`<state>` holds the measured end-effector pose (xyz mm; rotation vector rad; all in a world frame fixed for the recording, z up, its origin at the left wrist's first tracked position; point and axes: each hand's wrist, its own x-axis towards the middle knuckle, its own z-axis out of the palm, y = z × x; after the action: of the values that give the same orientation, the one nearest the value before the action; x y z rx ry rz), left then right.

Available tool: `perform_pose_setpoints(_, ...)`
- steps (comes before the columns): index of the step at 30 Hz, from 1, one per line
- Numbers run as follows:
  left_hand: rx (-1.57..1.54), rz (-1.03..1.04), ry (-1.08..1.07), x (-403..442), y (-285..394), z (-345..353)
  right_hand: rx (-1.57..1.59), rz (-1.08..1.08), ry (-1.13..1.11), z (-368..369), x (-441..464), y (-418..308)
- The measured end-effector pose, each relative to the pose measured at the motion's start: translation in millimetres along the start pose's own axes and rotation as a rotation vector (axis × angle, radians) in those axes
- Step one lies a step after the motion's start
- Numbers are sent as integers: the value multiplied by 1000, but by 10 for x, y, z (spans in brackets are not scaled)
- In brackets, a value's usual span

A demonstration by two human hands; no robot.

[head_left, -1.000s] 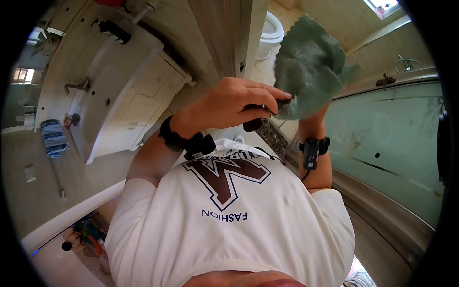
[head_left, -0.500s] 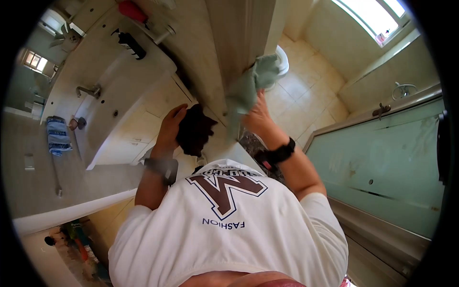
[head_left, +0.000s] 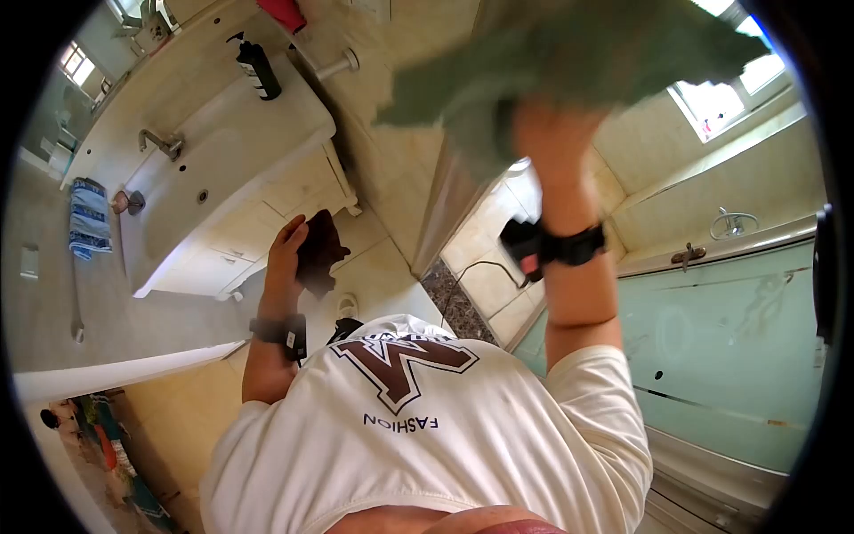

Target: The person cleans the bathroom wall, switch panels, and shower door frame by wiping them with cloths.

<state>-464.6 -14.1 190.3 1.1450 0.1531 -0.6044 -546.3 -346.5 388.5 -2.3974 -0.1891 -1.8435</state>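
Head view: the left hand (head_left: 284, 258) grasps a brown cloth (head_left: 322, 255), its fingers at the cloth's edge, the rest bunched on the side toward the doorway. The right hand (head_left: 556, 133) is raised, blurred, and grips a green cloth (head_left: 623, 53); its fingers are lost in the folds, so how they close cannot be told. The green cloth spreads wide across the top of the view, well apart from the brown one, and covers part of the window (head_left: 710, 111). Each wrist wears a black band, the right one (head_left: 574, 246) with a thin cable (head_left: 469, 269) near it.

Beyond the left hand stands a white cabinet (head_left: 253, 240) under a basin (head_left: 233, 147). A tap (head_left: 163, 145) is fixed at the basin's back, a black bottle (head_left: 259, 73) stands at its far end, and a blue towel (head_left: 90, 218) hangs beside it. On the right are a frosted glass panel (head_left: 712, 325) and, near its far edge, a shower fitting (head_left: 733, 223). One pale shoe (head_left: 347, 307) shows on the floor below the brown cloth.
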Motion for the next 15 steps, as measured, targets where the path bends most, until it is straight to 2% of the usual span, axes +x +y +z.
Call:
perform_pose_setpoints(1, -1, -5, -11, -10, -18, 10, -98, -66, 2, 145, -488, 118)
perform_pose_setpoints(3, 25, -25, -47, -26, -20, 32, 124, 134, -180, 173, -1321, -92)
perform_pose_setpoints(5, 47, -44, -82, -33, -17, 73, 217, 187, -348, 87, -1680, -180)
perform_pose_setpoints(7, -110, -38, -245, -56, 28, 135, 9, 160, -471, -64, -1747, -334)
perform_pose_setpoints(8, -191, -2, -235, -71, 38, 201, 155, 224, -458, -75, -1666, -257)
perform_pose_setpoints(9, -193, -11, -234, -101, 82, 266, 148, 137, -426, -92, -1453, -147)
perform_pose_setpoints(10, -342, 4, -306, -116, 142, 334, 141, 53, -394, -101, -1107, -42)
perform_pose_setpoints(11, -493, 19, -377, -123, 192, 398, -13, -129, -226, -126, -580, -3)
perform_pose_setpoints(13, -551, -43, -402, -111, 183, 433, -250, -69, 102, -73, 115, 279)
perform_pose_setpoints(15, -616, -211, -292, -27, 92, 379, -493, -176, 16, -385, 1181, 331)
